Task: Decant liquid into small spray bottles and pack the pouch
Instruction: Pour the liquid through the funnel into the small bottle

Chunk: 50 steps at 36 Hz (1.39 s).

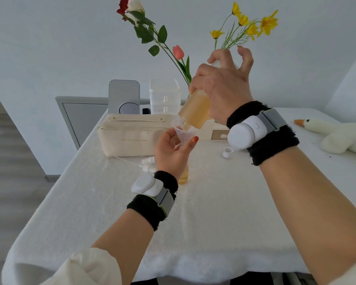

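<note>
My right hand (220, 87) grips a large bottle of amber liquid (195, 110), tipped neck-down over a clear plastic funnel (184, 135). My left hand (171, 150) pinches the funnel between thumb and fingers. Below that hand stands a small spray bottle (183, 176) holding amber liquid, mostly hidden by my wrist. Two white spray heads (149, 163) lie on the cloth beside it. A white cap (227, 151) rests to the right. The cream pouch (132, 136) stands behind, its top open.
A white cloth covers the table (214, 223). At the back stand a mirror (124, 97), a clear drawer box (164, 97) and flowers (173, 48). A plush goose (335, 136) lies at the right edge. A small card box (216, 131) sits behind the funnel.
</note>
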### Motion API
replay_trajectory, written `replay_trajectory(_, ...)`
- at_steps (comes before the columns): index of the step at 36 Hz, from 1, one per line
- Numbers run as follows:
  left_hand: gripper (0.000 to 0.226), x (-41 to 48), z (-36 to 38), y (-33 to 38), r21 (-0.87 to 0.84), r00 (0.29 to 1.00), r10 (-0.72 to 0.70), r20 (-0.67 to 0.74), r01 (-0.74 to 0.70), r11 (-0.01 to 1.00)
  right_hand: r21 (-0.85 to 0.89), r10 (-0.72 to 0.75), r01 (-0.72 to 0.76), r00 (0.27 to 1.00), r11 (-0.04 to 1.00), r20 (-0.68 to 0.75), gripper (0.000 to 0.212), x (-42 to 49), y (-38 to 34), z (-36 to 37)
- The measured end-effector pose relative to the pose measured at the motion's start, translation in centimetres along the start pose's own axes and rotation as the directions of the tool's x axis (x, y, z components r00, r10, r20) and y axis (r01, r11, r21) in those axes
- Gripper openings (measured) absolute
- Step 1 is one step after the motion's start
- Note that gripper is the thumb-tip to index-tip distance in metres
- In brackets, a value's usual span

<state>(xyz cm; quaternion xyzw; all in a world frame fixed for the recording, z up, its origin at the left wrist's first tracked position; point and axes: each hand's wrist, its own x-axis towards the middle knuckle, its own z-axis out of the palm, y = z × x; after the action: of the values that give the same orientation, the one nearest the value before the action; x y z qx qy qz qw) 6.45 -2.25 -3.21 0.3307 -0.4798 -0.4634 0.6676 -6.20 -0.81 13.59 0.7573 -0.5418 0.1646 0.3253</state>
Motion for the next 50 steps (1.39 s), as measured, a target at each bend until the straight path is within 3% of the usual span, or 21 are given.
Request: replay_trajectory(50,0.032,0.04,0.06,-0.08,-0.006,0.999,0.04,0.009,-0.04,0.999,-0.028,0.005,-0.004,1.0,1.0,0.019,0.052,0.3,-0.02,-0.12)
